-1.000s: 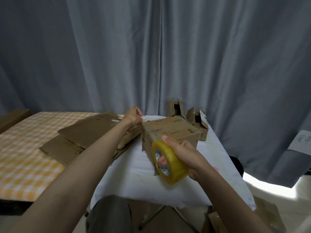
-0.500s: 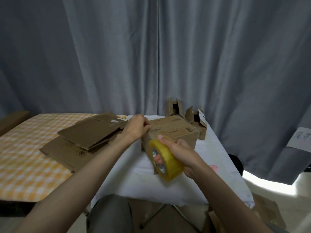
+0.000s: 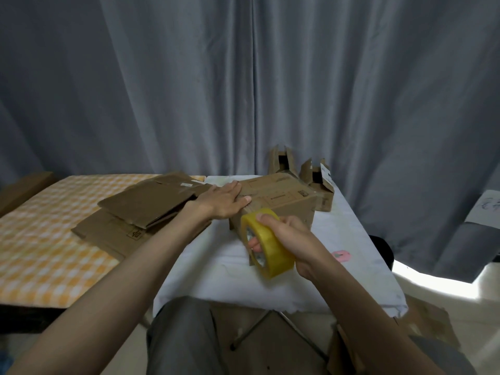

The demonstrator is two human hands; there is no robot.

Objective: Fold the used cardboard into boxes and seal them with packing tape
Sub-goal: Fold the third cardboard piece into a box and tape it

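A folded brown cardboard box [image 3: 281, 198] stands on the white-covered table [image 3: 351, 239]. My left hand [image 3: 223, 200] lies flat on the box's top near its left edge, fingers straight, pressing it down. My right hand [image 3: 286, 235] grips a yellow roll of packing tape [image 3: 266, 246] against the box's near face, fingers through the core and thumb on top. Flattened cardboard sheets [image 3: 143, 209] lie stacked to the left, partly on the checked cloth.
Two small open cardboard boxes [image 3: 316, 182] stand behind the main box at the table's back. An orange checked surface [image 3: 40, 253] adjoins on the left. Grey curtains [image 3: 243, 77] hang behind. More cardboard [image 3: 433, 323] lies on the floor at right, my knee [image 3: 184, 334] below.
My left hand moved from the far left corner of the box onto its top and flattened out. The tape roll stays against the near face.
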